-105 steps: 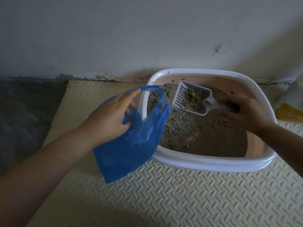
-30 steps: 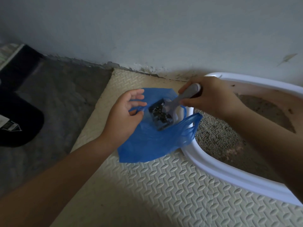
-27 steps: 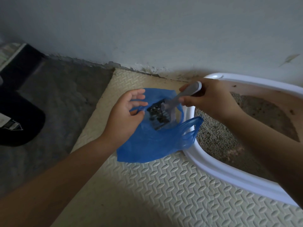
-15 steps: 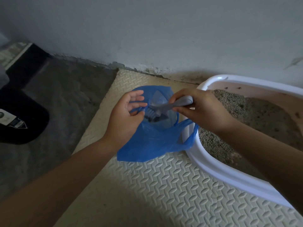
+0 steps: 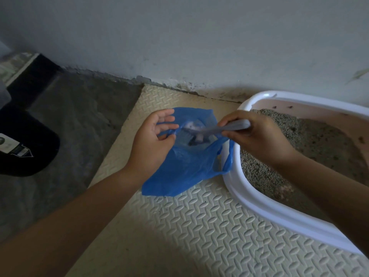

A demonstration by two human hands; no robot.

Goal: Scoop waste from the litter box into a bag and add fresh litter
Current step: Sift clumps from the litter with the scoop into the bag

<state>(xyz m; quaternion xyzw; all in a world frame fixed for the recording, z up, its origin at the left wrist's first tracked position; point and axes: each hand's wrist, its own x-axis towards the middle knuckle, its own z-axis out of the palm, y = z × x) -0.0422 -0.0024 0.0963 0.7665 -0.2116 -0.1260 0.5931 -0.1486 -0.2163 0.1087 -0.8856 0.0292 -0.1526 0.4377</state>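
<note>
At the centre of the frame, the left hand (image 5: 151, 142) pinches one edge of the blue bag (image 5: 189, 168) and holds its mouth open, while the right hand (image 5: 259, 138) grips the handle of the scoop (image 5: 216, 129), whose head is inside the bag mouth and too blurred to show what it carries. The bag rests on the mat (image 5: 199, 226), touching the white rim of the litter box (image 5: 257, 198) at centre right. Probable faults: the unheld handle of the bag hangs slack against the rim, so the mouth may fold shut and clumps may fall on the mat; the scoop's edge may snag or tear the thin film if withdrawn at an angle; a loosened pinch would let the bag collapse. Withdraw the scoop upward and to the right, over the litter (image 5: 319, 140), where room is open. The wall closes the upper frame just behind the bag; the mat edge and dark floor (image 5: 79, 126) lie to the left, with a black object (image 5: 26, 140) at the far left, well apart
</note>
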